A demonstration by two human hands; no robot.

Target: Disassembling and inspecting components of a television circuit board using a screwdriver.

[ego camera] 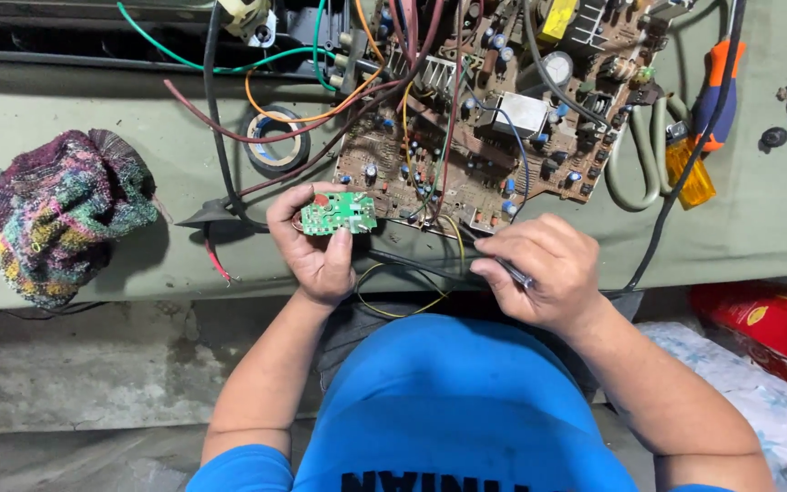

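Observation:
My left hand (319, 246) holds a small green circuit board (340, 213) by its edges, thumb pressed along its underside. My right hand (539, 271) is closed around a thin metal tool (512, 271), whose tip is hidden under my fingers. Both hands hover at the near edge of a large brown circuit board (494, 118) crowded with capacitors, coils and coloured wires. Thin yellow wires (403, 292) loop below, between my two hands.
A multicoloured knitted cloth (61, 211) lies at the left on the green table cover (767, 210). A roll of black tape (273, 138) sits behind my left hand. An orange-handled screwdriver (703, 128) and grey cable lie at the right. A red box (767, 328) is lower right.

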